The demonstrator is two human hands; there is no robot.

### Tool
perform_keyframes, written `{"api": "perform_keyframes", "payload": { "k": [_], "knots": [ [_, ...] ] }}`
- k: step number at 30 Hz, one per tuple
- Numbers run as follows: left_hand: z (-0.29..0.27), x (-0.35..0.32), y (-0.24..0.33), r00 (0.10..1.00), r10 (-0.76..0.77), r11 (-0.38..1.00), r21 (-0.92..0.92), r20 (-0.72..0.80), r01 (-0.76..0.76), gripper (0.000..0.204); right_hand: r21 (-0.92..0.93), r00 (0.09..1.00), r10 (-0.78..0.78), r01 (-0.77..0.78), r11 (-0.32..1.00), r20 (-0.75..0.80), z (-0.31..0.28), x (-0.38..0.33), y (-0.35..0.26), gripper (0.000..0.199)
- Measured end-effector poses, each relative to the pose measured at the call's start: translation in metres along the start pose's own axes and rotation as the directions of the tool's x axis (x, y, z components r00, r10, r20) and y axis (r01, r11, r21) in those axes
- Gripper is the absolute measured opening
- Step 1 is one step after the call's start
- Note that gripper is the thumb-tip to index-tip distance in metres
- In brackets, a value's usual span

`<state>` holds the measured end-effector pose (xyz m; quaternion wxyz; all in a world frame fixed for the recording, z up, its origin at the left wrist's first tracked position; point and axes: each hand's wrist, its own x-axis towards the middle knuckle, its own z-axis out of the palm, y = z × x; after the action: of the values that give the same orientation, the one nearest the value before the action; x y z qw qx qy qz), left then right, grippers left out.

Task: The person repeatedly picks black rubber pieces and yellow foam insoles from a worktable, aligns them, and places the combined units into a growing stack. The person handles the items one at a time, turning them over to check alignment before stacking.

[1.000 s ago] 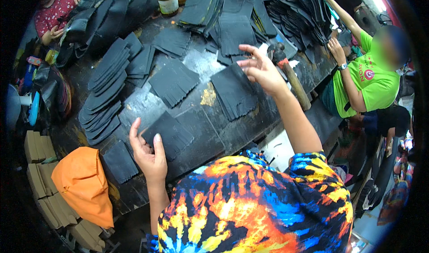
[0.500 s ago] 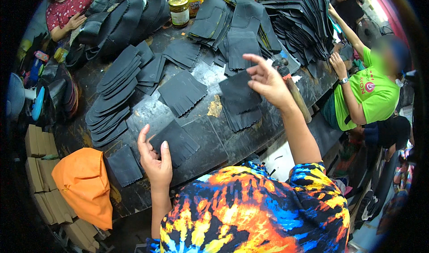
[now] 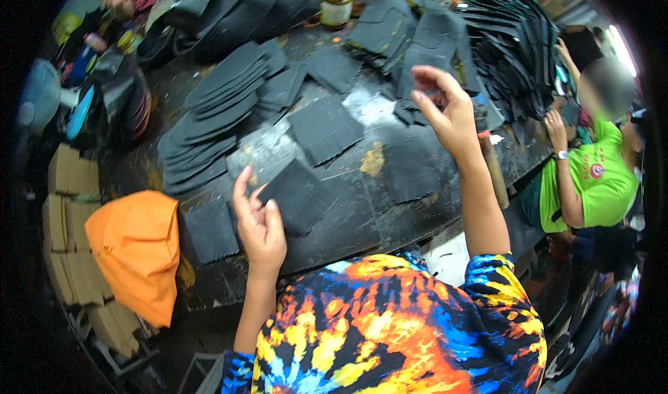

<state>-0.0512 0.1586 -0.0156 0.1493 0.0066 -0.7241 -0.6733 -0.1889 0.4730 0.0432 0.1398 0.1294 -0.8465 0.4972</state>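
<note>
My left hand (image 3: pixel 263 237) is at the near edge of the dark worktable, thumb and fingers apart. Beside its fingertips lies a black leather-like piece (image 3: pixel 292 188), overlapping another black piece (image 3: pixel 321 206); whether the hand touches them I cannot tell. My right hand (image 3: pixel 445 112) is raised over the table's right part, fingers curled but apart and nothing visible in them. Below it lies a black piece with a jagged edge (image 3: pixel 412 168). A similar slitted piece (image 3: pixel 325 131) rests between the hands, and another (image 3: pixel 211 232) sits left of my left hand.
Rows of overlapping rounded black pieces (image 3: pixel 223 108) lie left of centre. Tall black stacks (image 3: pixel 515 39) and a jar (image 3: pixel 336 4) stand at the back. A hammer-like tool (image 3: pixel 492 168) lies at right. Orange cloth (image 3: pixel 136 248) hangs at left, near cartons (image 3: pixel 66 220). A co-worker in green (image 3: pixel 602 178) stands right.
The view has shifted, so the scene sits further right. A dark piece now overlaps the slitted one by my left hand; the dark piece formerly under my right hand no longer shows there.
</note>
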Motion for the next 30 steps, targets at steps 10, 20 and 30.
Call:
{"api": "perform_keyframes", "payload": {
  "k": [10, 20, 30],
  "knots": [
    [-0.004, 0.001, 0.001, 0.997, 0.076, 0.986, 0.147, 0.003, -0.076, 0.061, 0.323, 0.79, 0.11, -0.368, 0.872, 0.603, 0.104, -0.046, -0.063, 0.064],
    [-0.008, -0.001, 0.008, 0.993, -0.006, 0.998, 0.064, 0.118, -0.001, 0.06, 0.367, 0.812, 0.133, -0.395, 0.842, 0.569, 0.126, -0.065, -0.066, 0.057],
    [-0.13, 0.0, 0.029, 0.911, 0.018, 0.7, 0.655, -0.413, 0.284, 0.08, 0.222, 0.836, 0.123, -0.28, 0.934, 0.535, 0.125, -0.069, -0.062, 0.049]
  ]
}}
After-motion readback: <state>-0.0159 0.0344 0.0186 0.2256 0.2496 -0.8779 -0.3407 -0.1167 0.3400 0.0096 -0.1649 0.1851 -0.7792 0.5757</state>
